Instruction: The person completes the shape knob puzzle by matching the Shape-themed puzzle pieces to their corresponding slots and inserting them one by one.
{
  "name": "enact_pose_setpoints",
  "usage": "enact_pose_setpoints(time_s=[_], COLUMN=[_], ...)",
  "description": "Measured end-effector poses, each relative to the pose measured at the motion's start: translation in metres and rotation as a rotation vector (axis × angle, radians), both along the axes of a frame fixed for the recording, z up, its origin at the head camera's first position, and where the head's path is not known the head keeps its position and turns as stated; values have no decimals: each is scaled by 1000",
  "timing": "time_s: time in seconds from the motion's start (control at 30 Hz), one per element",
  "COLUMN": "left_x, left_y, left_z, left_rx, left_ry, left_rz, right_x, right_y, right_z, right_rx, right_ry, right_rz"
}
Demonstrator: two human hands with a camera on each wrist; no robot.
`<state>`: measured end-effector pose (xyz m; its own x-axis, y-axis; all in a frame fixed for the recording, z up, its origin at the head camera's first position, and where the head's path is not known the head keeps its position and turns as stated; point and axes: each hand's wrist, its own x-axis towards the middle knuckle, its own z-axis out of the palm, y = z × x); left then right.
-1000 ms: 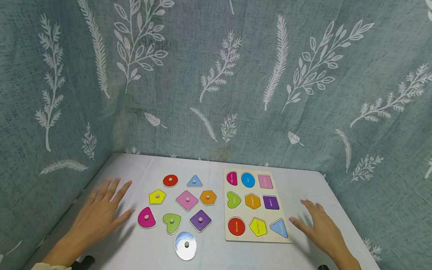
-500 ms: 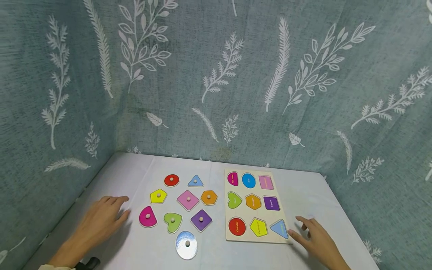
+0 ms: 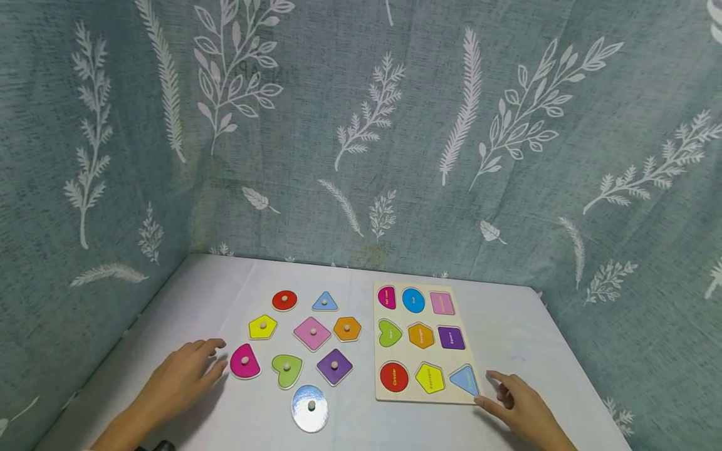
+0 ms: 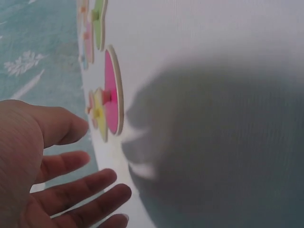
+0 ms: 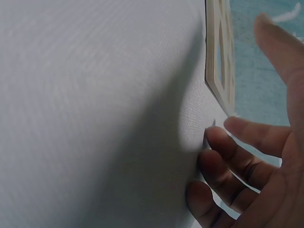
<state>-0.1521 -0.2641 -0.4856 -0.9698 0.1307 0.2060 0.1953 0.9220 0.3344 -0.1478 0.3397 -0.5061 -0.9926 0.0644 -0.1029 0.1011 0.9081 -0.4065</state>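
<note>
Looks like the reaching stage, with nothing picked up. Left hand (image 3: 179, 379) just beside the magenta half-round (image 3: 242, 368), fingers spread, loosely bent, empty. Right hand (image 3: 521, 406) at the near right corner of the board (image 3: 412, 354), fingers partly curled, thumb held away from them, also empty; cannot tell of any contact between thumb and board edge.

Loose pieces flat, left of the board. Far: red circle (image 3: 279, 305), blue triangle (image 3: 324, 307). Middle: yellow pentagon (image 3: 256, 329), pink four-sided piece (image 3: 312, 341), orange hexagon (image 3: 351, 334). Near: green heart (image 3: 287, 377), purple square (image 3: 335, 374), shiny oval (image 3: 309, 419). On the board, coloured, labelled shapes in three rows.

For lifting the half-round, would seem to need a small shift right by the left hand, then a pinch on the knob (image 3: 245, 361).

White tabletop (image 3: 429, 432), soft shadows below both hands. Blue-green fabric (image 3: 316, 125) with white leaf sprigs behind, left and right.
</note>
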Motion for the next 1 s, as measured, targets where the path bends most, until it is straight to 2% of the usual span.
enact_pose_setpoints(time_s=[0.13,0.23,0.4,0.6,0.73,1.0], left_x=[-3,-3,0,3,4,5], left_y=[8,13,20,27,32,44], left_z=[1,0,-2,-4,-5,-8], left_rx=[37,59,114,157,163,172], left_ry=[-116,-161,-184,-173,-157,-164], left_rz=[35,42,20,-14,-32,-25], right_x=[0,0,0,-1,-3,-5], right_y=[-2,-4,-5,-3,-2,-3], right_z=[0,-1,-5,-7,-7,-5], right_rx=[11,9,-9,-25,-39,-62], right_ry=[-21,-23,-26,6,18,14], right_rz=[8,19,18,25,33,37])
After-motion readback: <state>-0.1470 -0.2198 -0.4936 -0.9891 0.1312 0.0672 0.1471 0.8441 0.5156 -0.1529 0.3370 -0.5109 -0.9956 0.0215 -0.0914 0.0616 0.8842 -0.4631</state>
